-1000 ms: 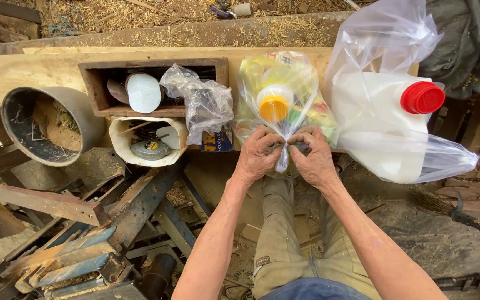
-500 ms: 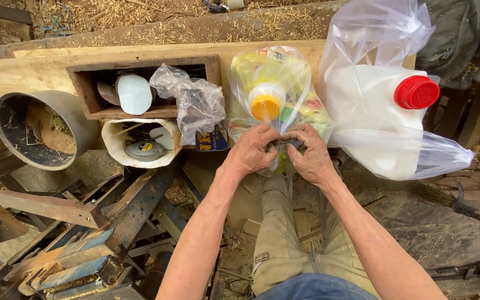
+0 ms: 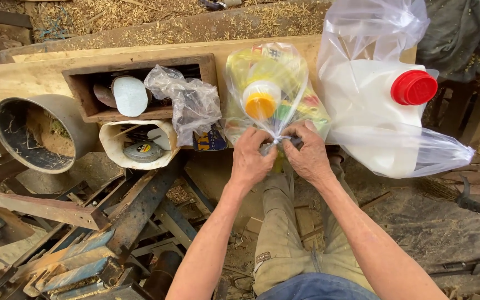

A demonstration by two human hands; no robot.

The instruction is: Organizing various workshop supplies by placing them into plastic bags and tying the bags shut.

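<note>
A clear plastic bag (image 3: pixel 268 72) lies on a wooden plank (image 3: pixel 23 78) in front of me, holding a bottle with a yellow cap (image 3: pixel 260 104) and colourful packets. My left hand (image 3: pixel 250 158) and my right hand (image 3: pixel 306 154) both pinch the twisted neck of this bag at its near end, fingers meeting at the knot. To the right, a large white jug with a red cap (image 3: pixel 413 87) sits inside another clear bag (image 3: pixel 395 150).
A wooden box (image 3: pixel 79 89) holds a round white disc (image 3: pixel 130 95) and a crumpled plastic bag (image 3: pixel 187 105). A black bucket (image 3: pixel 12 139) and a white tub (image 3: pixel 112 155) with a tape measure sit left. Metal beams (image 3: pixel 129 216) and sawdust lie below.
My hands have kept working the bag's neck, pulling it tighter toward me; the view has shifted slightly. The jug and box have not moved.
</note>
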